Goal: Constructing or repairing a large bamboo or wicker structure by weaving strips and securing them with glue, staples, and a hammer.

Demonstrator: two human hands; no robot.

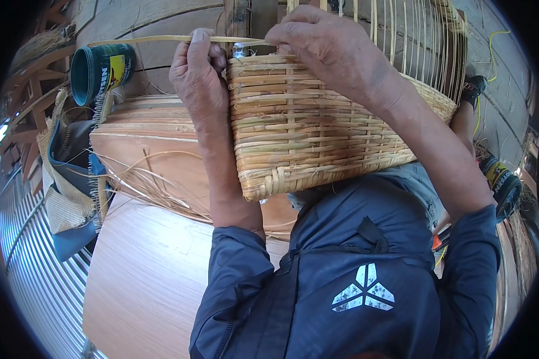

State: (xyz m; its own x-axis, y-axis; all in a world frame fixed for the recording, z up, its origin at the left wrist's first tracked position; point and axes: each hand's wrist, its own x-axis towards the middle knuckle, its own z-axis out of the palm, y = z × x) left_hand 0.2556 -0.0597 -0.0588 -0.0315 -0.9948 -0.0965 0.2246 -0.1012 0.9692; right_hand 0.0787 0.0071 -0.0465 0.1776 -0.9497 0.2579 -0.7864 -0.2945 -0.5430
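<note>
A half-woven basket (317, 119) of pale cane lies across my lap, its upright stakes (413, 36) standing bare toward the far right. Above its far left corner, a thin flat cane strip (161, 39) stretches between my hands, its free end reaching out to the left. My left hand (200, 75) pinches the strip between thumb and fingers beside the basket's left edge. Over the far edge of the weave, my right hand (326, 51) is closed on the strip's other part; its fingertips are partly hidden.
At the far left a dark green tub (102, 72) lies on its side. Loose cane strips (156, 185) rest on a wooden board (156, 143), near a pale panel (150, 263). Coarse woven cloth (72, 203) hangs at the left. Another tub (503, 185) stands at the right, near a yellow cord (491, 54).
</note>
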